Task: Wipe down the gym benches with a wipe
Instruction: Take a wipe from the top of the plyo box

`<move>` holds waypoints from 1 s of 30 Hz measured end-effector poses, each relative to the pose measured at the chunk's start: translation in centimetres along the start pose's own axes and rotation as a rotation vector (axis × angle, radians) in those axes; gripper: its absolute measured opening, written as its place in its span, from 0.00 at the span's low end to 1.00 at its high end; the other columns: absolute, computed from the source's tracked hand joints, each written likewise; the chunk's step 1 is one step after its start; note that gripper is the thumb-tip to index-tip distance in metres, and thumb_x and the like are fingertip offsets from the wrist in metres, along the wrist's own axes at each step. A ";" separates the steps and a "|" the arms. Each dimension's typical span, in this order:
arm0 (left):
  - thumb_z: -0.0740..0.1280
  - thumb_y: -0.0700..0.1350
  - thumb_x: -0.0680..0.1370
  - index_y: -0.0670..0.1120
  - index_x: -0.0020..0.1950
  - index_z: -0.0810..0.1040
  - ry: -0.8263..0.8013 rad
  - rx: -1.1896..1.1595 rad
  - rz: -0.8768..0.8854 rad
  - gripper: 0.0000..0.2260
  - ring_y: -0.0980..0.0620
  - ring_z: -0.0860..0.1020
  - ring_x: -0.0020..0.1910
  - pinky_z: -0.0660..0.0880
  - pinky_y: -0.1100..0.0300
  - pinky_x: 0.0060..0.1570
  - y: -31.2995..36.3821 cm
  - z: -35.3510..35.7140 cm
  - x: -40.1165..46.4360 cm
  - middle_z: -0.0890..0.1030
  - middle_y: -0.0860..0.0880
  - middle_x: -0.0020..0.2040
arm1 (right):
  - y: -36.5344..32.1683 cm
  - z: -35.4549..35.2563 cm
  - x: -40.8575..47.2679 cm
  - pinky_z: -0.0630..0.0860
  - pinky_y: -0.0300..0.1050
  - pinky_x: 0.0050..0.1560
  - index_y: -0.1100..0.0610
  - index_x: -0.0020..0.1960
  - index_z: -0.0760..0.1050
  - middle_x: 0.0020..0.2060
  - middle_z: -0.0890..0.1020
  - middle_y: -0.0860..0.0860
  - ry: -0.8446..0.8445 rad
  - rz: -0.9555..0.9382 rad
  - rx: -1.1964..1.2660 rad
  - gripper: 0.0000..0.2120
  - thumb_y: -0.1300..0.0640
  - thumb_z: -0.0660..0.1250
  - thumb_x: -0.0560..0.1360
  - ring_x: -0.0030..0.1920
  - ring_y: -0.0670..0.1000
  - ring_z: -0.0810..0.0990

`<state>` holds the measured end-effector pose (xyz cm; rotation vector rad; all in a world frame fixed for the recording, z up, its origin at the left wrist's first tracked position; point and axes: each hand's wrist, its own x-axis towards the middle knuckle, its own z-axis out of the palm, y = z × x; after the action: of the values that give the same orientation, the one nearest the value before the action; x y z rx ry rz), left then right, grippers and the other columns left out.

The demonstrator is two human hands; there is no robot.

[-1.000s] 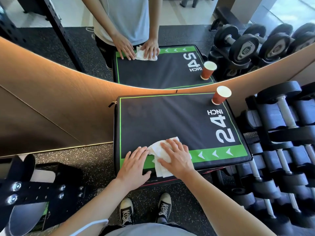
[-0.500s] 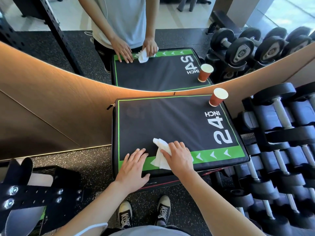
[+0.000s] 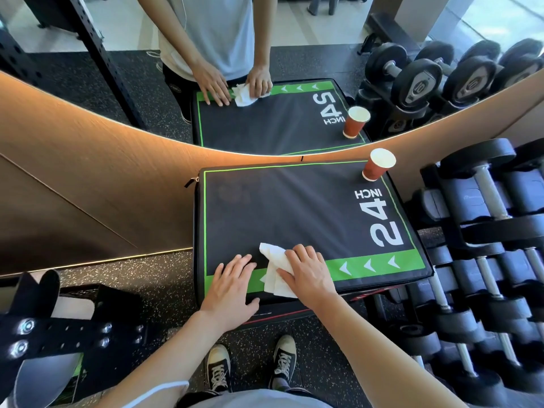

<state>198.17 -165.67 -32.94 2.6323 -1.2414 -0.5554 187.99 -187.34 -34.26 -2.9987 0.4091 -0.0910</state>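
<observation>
A black padded box point(image 3: 294, 213) with a green border and "24 INCH" printed on it stands before me against a mirrored wall. A crumpled white wipe point(image 3: 273, 269) lies near its front edge on the green strip. My right hand point(image 3: 309, 275) presses flat on the wipe's right side, fingers straight. Just left of the wipe, my left hand point(image 3: 232, 287) rests flat on the front edge of the box, fingers spread, not touching the wipe.
A red paper cup point(image 3: 378, 164) stands on the far right corner of the box. A dumbbell rack point(image 3: 485, 231) fills the right side. Black metal gym equipment point(image 3: 59, 331) sits at the lower left. The mirror point(image 3: 265, 69) reflects me and the box.
My right hand has pushed the wipe a little away from me, bunching it so its far end sticks up. My left hand stays on the front edge.
</observation>
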 end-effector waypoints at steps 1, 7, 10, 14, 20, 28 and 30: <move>0.64 0.61 0.78 0.51 0.83 0.60 -0.004 0.002 -0.003 0.36 0.49 0.52 0.85 0.52 0.44 0.83 0.1 -0.1 0.0 0.56 0.53 0.85 | 0.1 -0.1 0.3 0.75 0.52 0.50 0.53 0.58 0.76 0.52 0.77 0.50 -0.001 -0.005 0.008 0.19 0.38 0.61 0.82 0.50 0.57 0.75; 0.64 0.60 0.79 0.51 0.80 0.66 -0.018 0.047 0.008 0.31 0.48 0.60 0.81 0.60 0.43 0.79 0.7 -1.6 1.0 0.63 0.51 0.80 | 0.6 -0.8 2.7 0.73 0.50 0.42 0.55 0.55 0.74 0.49 0.78 0.50 -0.103 0.030 0.148 0.18 0.40 0.61 0.83 0.49 0.56 0.77; 0.64 0.60 0.80 0.51 0.79 0.67 0.023 0.054 0.008 0.29 0.49 0.63 0.79 0.62 0.43 0.78 1.5 -2.8 1.9 0.67 0.52 0.78 | 0.9 -1.0 2.8 0.74 0.50 0.42 0.54 0.55 0.73 0.49 0.78 0.49 -0.097 0.077 0.203 0.18 0.39 0.59 0.84 0.50 0.54 0.77; 0.64 0.59 0.81 0.51 0.79 0.68 0.078 0.066 0.024 0.27 0.49 0.64 0.79 0.63 0.43 0.77 3.1 -4.2 3.0 0.68 0.52 0.77 | 2.2 -2.2 2.0 0.72 0.49 0.38 0.55 0.51 0.72 0.46 0.77 0.48 -0.001 0.137 0.273 0.18 0.39 0.61 0.83 0.48 0.54 0.77; 0.67 0.56 0.80 0.49 0.77 0.71 0.165 0.060 0.102 0.26 0.47 0.66 0.77 0.65 0.43 0.75 6.4 -6.2 5.4 0.71 0.51 0.76 | 5.4 -5.0 0.7 0.73 0.51 0.36 0.56 0.50 0.71 0.45 0.76 0.48 0.099 0.216 0.286 0.19 0.39 0.60 0.84 0.46 0.53 0.75; 0.67 0.55 0.80 0.49 0.76 0.72 0.209 0.052 0.303 0.25 0.49 0.66 0.78 0.65 0.43 0.76 9.2 -8.8 7.6 0.71 0.51 0.76 | 6.8 -8.0 -3.5 0.66 0.47 0.35 0.52 0.46 0.63 0.41 0.70 0.45 0.253 0.441 0.305 0.17 0.42 0.63 0.84 0.42 0.51 0.69; 0.67 0.55 0.80 0.49 0.76 0.72 0.204 0.059 0.364 0.25 0.48 0.66 0.77 0.65 0.43 0.76 9.4 -9.5 7.9 0.71 0.50 0.75 | 6.0 -8.6 -4.4 0.66 0.48 0.35 0.53 0.46 0.64 0.41 0.71 0.46 0.296 0.490 0.289 0.17 0.43 0.64 0.84 0.41 0.51 0.69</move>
<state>199.94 -177.73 -23.32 2.3478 -1.6326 -0.1867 181.50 -192.78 -26.69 -2.5222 1.0453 -0.5016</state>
